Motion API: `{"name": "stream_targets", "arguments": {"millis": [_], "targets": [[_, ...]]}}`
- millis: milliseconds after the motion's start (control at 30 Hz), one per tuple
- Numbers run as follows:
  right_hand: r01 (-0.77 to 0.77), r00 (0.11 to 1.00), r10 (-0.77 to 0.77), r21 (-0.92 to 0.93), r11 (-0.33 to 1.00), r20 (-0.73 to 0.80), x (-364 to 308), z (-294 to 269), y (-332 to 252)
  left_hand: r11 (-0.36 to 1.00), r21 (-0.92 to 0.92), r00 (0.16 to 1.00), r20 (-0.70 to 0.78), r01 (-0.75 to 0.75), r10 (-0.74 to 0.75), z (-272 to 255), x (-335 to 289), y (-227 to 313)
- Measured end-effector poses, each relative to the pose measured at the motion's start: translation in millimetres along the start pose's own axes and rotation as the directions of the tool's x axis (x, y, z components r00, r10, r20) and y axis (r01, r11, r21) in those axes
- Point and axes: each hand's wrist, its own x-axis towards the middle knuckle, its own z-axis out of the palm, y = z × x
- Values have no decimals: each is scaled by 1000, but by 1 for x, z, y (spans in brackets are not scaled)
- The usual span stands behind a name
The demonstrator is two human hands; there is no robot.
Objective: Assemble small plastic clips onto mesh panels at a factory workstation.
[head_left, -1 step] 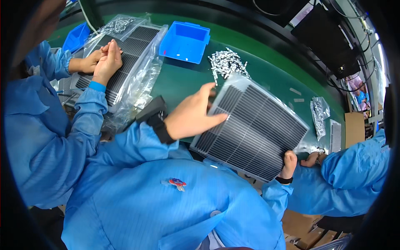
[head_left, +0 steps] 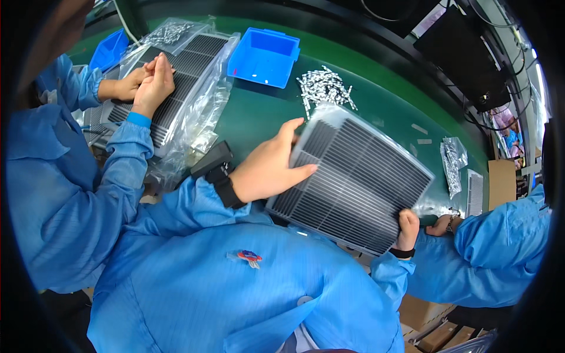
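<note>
From the head view, I see the slatted grey panel [head_left: 365, 182] tilted in front of the person's chest, at the near side of the green table [head_left: 253, 115]. The right hand [head_left: 407, 230] is clamped on its lower right corner; the left hand [head_left: 265, 167] has thumb and forefinger spread apart at the left edge, other fingers hidden, so I can't tell whether it truly grips. If it doesn't, the panel could swing down about that one corner, I'd say. The top corner appears close to the pile of small silvery pieces [head_left: 325, 88], touching or not I can't judge; a careless dip might scatter them. A turn rightward could knock the neighbour's hand [head_left: 438, 226], near the clamped corner.
</note>
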Motion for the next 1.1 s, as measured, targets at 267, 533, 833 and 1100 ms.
{"name": "stream_targets", "arguments": {"millis": [267,533,833,1100], "targets": [[-345,928,328,76,936,175,38,92,-60,947,320,977,-187,-33,98,-37,-41,-33],[-218,974,214,42,975,81,72,101,-63,970,219,981,-182,103,-63,-42,-31,-30],[52,998,-26,-467,883,62,103,118,-129,804,535,958,35,-259,286,-42,16,-31],[548,816,-440,-258,796,374,163,259,-111,998,-46,995,-87,53,-57,-69,53,-33]]}}
